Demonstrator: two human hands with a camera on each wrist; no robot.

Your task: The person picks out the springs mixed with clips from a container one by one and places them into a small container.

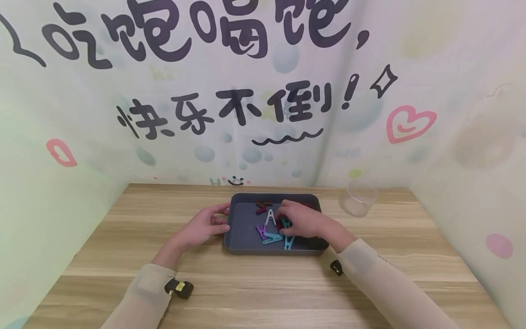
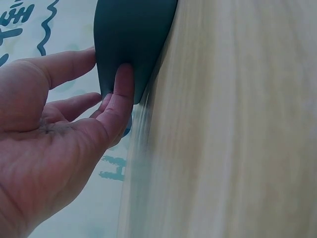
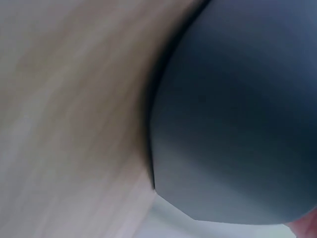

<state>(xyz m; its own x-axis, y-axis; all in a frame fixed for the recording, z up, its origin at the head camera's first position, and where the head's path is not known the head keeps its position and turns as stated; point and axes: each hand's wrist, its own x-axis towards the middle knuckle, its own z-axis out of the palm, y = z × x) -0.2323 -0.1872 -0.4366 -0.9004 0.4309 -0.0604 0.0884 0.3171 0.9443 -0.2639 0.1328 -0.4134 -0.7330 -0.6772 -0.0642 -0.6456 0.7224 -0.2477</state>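
Note:
A dark grey tray [image 1: 245,230] sits on the table. My left hand [image 1: 201,226] rests its extended fingertips against the tray's left end; in the left wrist view those fingers [image 2: 125,82] touch the outer wall. Over the tray's right half, my right hand [image 1: 302,219] reaches down with bent fingers among small clips; I cannot tell whether it pinches one. Around its fingertips are a white clothespin [image 1: 270,217], a purple one [image 1: 260,232] and light blue ones [image 1: 272,238]. The right wrist view shows mostly the tray's outer wall [image 3: 233,129].
Dark red pieces [image 1: 260,211] and ridged brown pieces [image 1: 268,204] lie near the tray's back edge. A clear plastic cup [image 1: 359,198] stands behind and right of the tray. The wooden table [image 1: 255,292] meets a printed wall covering [image 1: 197,167] at the back.

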